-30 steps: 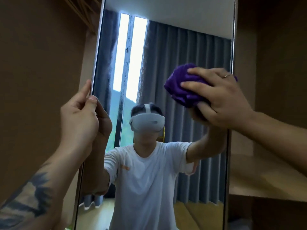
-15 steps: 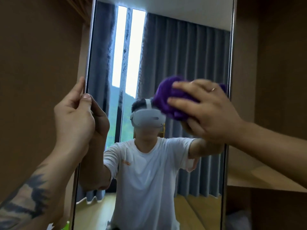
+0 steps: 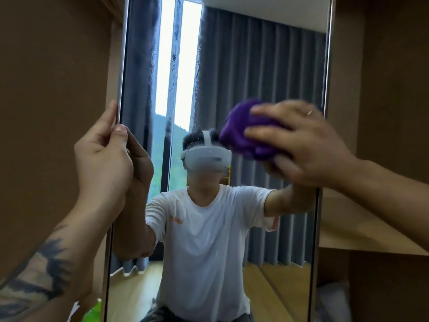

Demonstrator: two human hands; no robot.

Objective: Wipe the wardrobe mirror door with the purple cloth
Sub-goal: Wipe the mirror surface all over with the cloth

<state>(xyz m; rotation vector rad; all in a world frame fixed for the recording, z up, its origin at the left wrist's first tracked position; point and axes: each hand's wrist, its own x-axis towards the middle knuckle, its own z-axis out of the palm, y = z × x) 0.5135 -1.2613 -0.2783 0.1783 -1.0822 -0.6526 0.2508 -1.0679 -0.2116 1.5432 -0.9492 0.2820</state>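
Note:
The tall wardrobe mirror door [image 3: 255,66] fills the middle of the view, framed in pale metal. My left hand [image 3: 102,159] grips its left edge, thumb on the glass side and fingers behind the frame. My right hand [image 3: 299,145] holds the bunched purple cloth [image 3: 241,133] and presses it against the glass at the right of the mirror, about mid height. The hand and cloth are motion blurred. The glass reflects a person in a white shirt, grey curtains and a bright window.
Brown wardrobe panels stand on both sides [image 3: 51,89]. A wooden shelf [image 3: 352,231] juts out at the right behind the door. Something green [image 3: 92,312] shows at the bottom left near the floor.
My right hand has swept the cloth down the glass from its higher spot near the right edge, then shifted slightly right. My left hand keeps its grip on the left edge.

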